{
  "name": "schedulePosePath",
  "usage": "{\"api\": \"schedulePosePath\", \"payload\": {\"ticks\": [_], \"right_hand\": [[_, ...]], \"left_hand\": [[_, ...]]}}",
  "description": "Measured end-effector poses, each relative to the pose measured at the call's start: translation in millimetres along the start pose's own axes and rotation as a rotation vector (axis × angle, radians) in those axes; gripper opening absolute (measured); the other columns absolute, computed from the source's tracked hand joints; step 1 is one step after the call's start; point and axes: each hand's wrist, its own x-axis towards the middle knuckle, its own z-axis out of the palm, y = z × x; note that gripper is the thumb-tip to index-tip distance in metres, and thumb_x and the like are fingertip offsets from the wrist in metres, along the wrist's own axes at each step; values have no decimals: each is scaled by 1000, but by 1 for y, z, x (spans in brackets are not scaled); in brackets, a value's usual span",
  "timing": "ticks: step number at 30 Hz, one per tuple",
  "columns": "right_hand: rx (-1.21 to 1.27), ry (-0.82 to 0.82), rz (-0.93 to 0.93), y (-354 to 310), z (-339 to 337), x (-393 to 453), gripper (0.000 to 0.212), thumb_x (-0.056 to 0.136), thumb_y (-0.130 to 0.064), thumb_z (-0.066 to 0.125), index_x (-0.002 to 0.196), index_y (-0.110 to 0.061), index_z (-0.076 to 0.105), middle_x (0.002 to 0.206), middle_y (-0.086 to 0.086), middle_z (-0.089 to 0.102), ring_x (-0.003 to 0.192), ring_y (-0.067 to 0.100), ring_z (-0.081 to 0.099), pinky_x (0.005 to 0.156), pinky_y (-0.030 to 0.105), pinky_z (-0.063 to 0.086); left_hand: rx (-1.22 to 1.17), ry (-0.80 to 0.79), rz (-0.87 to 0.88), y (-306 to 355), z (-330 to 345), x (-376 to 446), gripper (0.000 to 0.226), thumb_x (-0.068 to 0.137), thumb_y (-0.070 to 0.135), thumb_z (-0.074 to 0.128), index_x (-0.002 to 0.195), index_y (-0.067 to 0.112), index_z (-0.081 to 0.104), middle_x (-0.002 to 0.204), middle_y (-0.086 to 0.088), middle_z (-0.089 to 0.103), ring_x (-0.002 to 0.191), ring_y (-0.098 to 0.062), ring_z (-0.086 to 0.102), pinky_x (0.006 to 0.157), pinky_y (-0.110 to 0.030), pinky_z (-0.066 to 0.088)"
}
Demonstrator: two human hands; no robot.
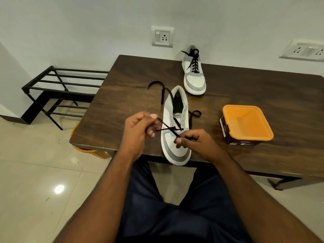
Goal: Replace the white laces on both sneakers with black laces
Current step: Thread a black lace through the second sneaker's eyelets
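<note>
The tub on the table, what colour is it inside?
Orange, the tub shows best in the head view.

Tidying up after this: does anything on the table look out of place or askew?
Only the near sneaker: its toe overhangs the table edge, and its black lace trails loose. The far sneaker is already laced.

Dark wood-grain table (245, 88), glossy floor tiles (35, 172), orange plastic tub (245, 123).
</note>
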Motion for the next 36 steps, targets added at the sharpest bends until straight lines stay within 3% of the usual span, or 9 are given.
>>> {"api": "schedulePosePath", "payload": {"ticks": [3, 6, 9, 12, 16, 21, 26, 29, 36], "right_hand": [[-137, 132, 62, 22, -1, -22, 7, 87, -23, 71, 86, -18, 77, 72, -6, 71, 66, 6, 64, 65, 29, 50], [-300, 306, -37, 32, 14, -33, 18, 87, -32, 69, 93, -17, 78, 75, -14, 72, 66, -3, 64, 64, 22, 48], [-349, 436, -144, 24, 21, -26, 23, 87, -33, 64, 92, -15, 77, 79, -11, 72, 69, -4, 64, 63, 19, 48], [-336, 429, -160, 13, 19, -20, 16, 86, -24, 67, 93, -14, 77, 79, -13, 70, 71, -4, 63, 64, 11, 45], [-95, 324, -23, 8, 6, -25, 9, 81, -15, 76, 89, -19, 77, 77, -14, 72, 72, 1, 66, 67, 14, 49], [69, 435, 32, 6, -9, -34, 13, 79, -12, 76, 85, -23, 75, 78, -10, 73, 71, 4, 66, 69, 19, 52], [85, 402, 13, -9, 22, -24, 9, 83, -12, 74, 84, -21, 74, 71, -11, 70, 64, 4, 63, 58, 22, 52], [141, 406, 53, -12, 22, -22, 7, 83, -10, 74, 81, -17, 74, 65, -9, 68, 56, 2, 58, 48, 21, 48], [99, 343, 181, 9, -10, -35, 11, 84, -10, 72, 92, -16, 76, 77, -4, 72, 62, 1, 57, 60, 19, 48]], "left_hand": [[-188, 133, -96, -11, -16, -5, 26, 81, 12, 51, 59, 18, 63, 52, -1, 49, 54, -19, 49, 55, -26, 46], [353, 24, -46, -23, -12, -16, 21, 81, 18, 61, 98, 28, 67, 97, 4, 67, 92, -15, 63, 81, -30, 50], [978, -266, 113, -30, 3, -18, 63, 81, 23, 68, 132, 49, 43, 143, 19, 44, 138, -4, 34, 116, -49, 9], [1008, -359, 58, -27, 20, -17, 28, 93, 31, 64, 118, 41, 63, 109, 19, 69, 113, 7, 53, 117, -46, -8], [666, -71, 24, -28, -1, -12, 28, 93, 7, 61, 81, 32, 68, 70, 5, 68, 63, -1, 61, 74, -29, 53], [920, 542, -20, -31, -55, -9, 16, 91, 20, 58, 105, 23, 66, 106, -3, 66, 105, -30, 62, 96, -47, 45], [817, -46, 56, -31, 1, -19, 37, 94, 35, 57, 130, 40, 55, 131, 13, 61, 126, -7, 51, 120, -52, 4], [680, -274, -44, -39, 15, -16, 8, 92, 39, 63, 97, 42, 70, 90, 18, 72, 90, 3, 65, 105, -47, 35], [671, 277, -35, -42, -28, -7, 14, 96, 16, 61, 84, 21, 67, 77, 7, 65, 71, -3, 57, 65, -17, 42]]}}
